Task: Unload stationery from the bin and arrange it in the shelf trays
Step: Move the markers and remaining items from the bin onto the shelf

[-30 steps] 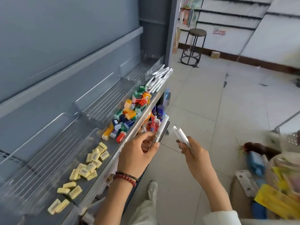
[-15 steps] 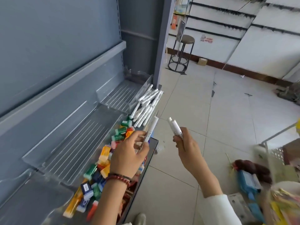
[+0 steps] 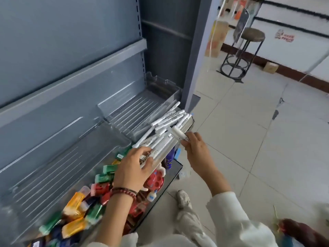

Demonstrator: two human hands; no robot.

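Left hand (image 3: 132,168) and right hand (image 3: 195,148) have now reached the tray (image 3: 138,111). Their fingers (image 3: 141,150) pinch white pens (image 3: 148,156); better to lay these along the pile (image 3: 170,118).

The grey metal shelving unit (image 3: 71,50) carries clear ribbed trays side by side, tilted down toward the aisle. The far tray (image 3: 135,111) has white marker pens (image 3: 170,120) heaped along its front lip. The nearer tray (image 3: 53,166) holds small colourful packets (image 3: 85,211) (a bright jumble, green, orange, red) crowded at its front. Beneath juts a lower shelf (image 3: 175,173).
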